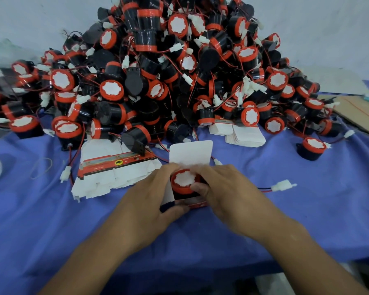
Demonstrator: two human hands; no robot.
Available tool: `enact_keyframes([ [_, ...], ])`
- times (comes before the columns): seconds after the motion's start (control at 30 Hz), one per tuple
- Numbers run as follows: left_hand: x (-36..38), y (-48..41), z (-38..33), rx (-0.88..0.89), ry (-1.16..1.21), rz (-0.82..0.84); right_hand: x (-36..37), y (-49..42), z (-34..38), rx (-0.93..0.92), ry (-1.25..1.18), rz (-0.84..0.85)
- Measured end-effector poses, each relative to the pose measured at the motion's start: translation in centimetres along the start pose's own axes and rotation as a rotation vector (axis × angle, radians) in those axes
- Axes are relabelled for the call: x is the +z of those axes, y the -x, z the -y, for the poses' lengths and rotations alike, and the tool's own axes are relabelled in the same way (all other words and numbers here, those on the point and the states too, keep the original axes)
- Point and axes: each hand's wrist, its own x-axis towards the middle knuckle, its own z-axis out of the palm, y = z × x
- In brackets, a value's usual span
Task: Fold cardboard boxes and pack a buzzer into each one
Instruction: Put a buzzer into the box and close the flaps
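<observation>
Box (191,153) at centre front of the surface (307,220) (blue cloth over it), lid flap standing up on the far side. Buzzer (183,181) sits partway into the box mouth, red cap and white sticker facing up.

Left hand (149,196): grip curled round the box's left wall, thumb along the near edge. Right hand (228,194): grip pinching the buzzer, thumb on the red rim, fingers over its far side.

Step in hand, as I read it: seating the buzzer.
- Left hand should squeeze only lightly, so the walls stay square.
- Press evenly on the rim, not on the sticker.
- A red-and-black lead ending in a white connector (282,185) trails right, past the right hand (probably this buzzer's own). Tuck it in before the flap comes down, or the lid likely won't close flat.

Around:
- Tall pile (179,71) of more units just behind, wires tangled. It could slide forward if nudged.
- Flat blanks (115,169) lie just left of the left hand.
- Second stack (245,135) sits at the pile's foot, partly buried.
</observation>
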Motion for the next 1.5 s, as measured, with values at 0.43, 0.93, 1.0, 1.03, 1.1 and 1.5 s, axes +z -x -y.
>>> enact_keyframes([
  [0.43, -0.1, 0.0, -0.3, 0.066, -0.091, 0.078, -2.4, 0.0, -0.2, -0.027, -0.010, 0.154],
  [0.93, 0.3, -0.2, 0.0, 0.028, -0.142, 0.039, -9.0, 3.9, -2.2, 0.300, -0.258, -0.118],
  [1.0, 0.3, -0.3, -0.2, 0.033, -0.145, 0.041, -7.5, 3.0, -1.5, 0.329, -0.454, -0.241],
  [1.03, 0.3, -0.3, -0.3, 0.029, -0.152, 0.049, -6.6, 2.6, -1.2, 0.340, -0.515, -0.299],
  [1.1, 0.4, -0.3, -0.4, 0.025, -0.163, 0.057, -4.9, 1.7, -0.7, 0.317, -0.430, -0.395],
  [1.5, 0.4, -0.3, -0.7, 0.054, -0.130, 0.056, -2.5, -0.2, 0.2, 0.139, 0.136, 0.091],
])
